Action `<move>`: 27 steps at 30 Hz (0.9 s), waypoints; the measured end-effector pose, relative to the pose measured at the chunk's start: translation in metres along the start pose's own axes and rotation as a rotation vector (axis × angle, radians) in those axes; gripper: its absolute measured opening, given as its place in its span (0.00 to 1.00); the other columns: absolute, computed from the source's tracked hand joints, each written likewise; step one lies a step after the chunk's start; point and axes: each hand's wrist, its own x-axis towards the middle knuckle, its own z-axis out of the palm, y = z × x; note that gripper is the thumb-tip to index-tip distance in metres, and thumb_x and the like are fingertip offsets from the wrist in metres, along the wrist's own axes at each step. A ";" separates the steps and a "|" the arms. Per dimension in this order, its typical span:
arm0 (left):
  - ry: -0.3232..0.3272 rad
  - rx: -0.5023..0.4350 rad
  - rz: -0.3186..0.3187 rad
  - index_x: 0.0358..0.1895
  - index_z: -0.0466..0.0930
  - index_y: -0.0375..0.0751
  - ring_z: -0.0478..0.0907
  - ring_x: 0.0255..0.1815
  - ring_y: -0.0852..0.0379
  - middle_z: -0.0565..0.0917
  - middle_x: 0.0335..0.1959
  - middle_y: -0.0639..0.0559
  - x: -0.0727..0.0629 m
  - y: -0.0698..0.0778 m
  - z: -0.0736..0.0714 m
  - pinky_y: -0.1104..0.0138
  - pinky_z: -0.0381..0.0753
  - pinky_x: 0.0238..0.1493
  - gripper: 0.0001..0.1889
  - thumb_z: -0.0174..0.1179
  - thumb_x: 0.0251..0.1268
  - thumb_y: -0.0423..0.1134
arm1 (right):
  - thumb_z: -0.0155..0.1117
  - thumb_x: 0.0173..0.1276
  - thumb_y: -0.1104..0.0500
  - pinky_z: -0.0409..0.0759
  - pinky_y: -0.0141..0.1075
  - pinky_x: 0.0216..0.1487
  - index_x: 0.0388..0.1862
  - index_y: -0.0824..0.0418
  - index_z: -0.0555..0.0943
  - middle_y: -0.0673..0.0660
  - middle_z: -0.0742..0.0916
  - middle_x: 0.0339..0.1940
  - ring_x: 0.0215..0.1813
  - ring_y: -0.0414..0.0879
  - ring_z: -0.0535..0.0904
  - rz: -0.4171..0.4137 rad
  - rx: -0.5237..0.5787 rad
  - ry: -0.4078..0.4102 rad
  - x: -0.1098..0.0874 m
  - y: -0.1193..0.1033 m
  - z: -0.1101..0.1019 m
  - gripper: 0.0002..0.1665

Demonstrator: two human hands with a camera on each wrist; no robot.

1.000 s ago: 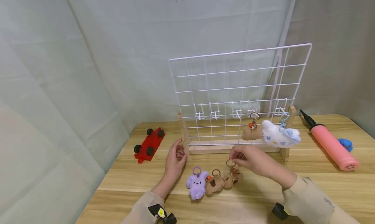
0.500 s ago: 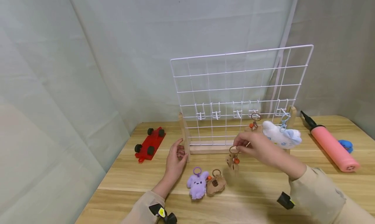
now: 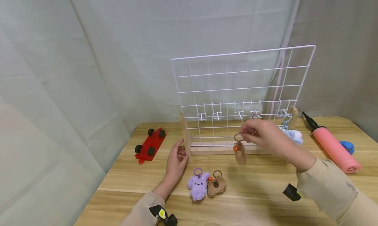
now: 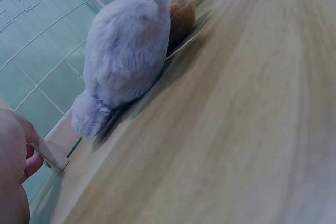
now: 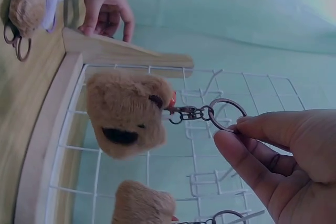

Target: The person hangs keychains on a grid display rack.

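Note:
My right hand [image 3: 265, 135] pinches the metal ring [image 5: 226, 99] of a brown plush keychain [image 5: 123, 114] between thumb and index finger. The plush hangs in the air before the white wire grid rack, an orange bead beside its clasp. Thumb and fingers of my left hand [image 3: 175, 165] grip the rack's left wooden upright [image 3: 185, 134]. Between my arms, a purple plush keychain [image 3: 198, 186] lies on the table next to another brown plush keychain [image 3: 217, 186]. On the rack hang one more brown plush [image 5: 140, 203] and a white plush [image 3: 296, 136], both partly hidden in the head view.
Several white wire hooks [image 3: 217, 115] sit along the rack's lower rows. A red toy car chassis [image 3: 152, 143] with black wheels lies at left. At right lie a pink hand pump [image 3: 336, 148] and a small blue object [image 3: 347, 147]. Pale cloth hangs behind.
My right hand has lifted the brown plush keychain off the table by its ring, moving it up and rightward toward the rack. My left hand stays at the upright.

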 end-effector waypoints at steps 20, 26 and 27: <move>0.004 0.007 -0.012 0.64 0.66 0.33 0.77 0.38 0.50 0.78 0.44 0.38 0.000 0.002 -0.001 0.71 0.81 0.38 0.32 0.62 0.53 0.19 | 0.61 0.62 0.72 0.85 0.44 0.41 0.37 0.63 0.81 0.57 0.88 0.34 0.38 0.49 0.84 0.010 -0.105 0.086 0.020 0.001 -0.019 0.07; 0.003 0.007 -0.008 0.64 0.66 0.33 0.78 0.39 0.49 0.77 0.44 0.38 0.000 0.002 0.000 0.70 0.82 0.38 0.32 0.62 0.53 0.18 | 0.62 0.63 0.70 0.84 0.45 0.40 0.36 0.62 0.81 0.57 0.88 0.34 0.37 0.49 0.84 0.039 -0.159 0.061 0.027 0.003 -0.021 0.05; 0.002 0.009 -0.006 0.64 0.66 0.33 0.77 0.39 0.49 0.77 0.44 0.38 -0.001 0.002 0.000 0.70 0.82 0.38 0.32 0.62 0.53 0.18 | 0.62 0.63 0.69 0.83 0.45 0.39 0.36 0.62 0.81 0.57 0.88 0.34 0.37 0.49 0.84 0.046 -0.163 0.055 0.028 0.003 -0.021 0.05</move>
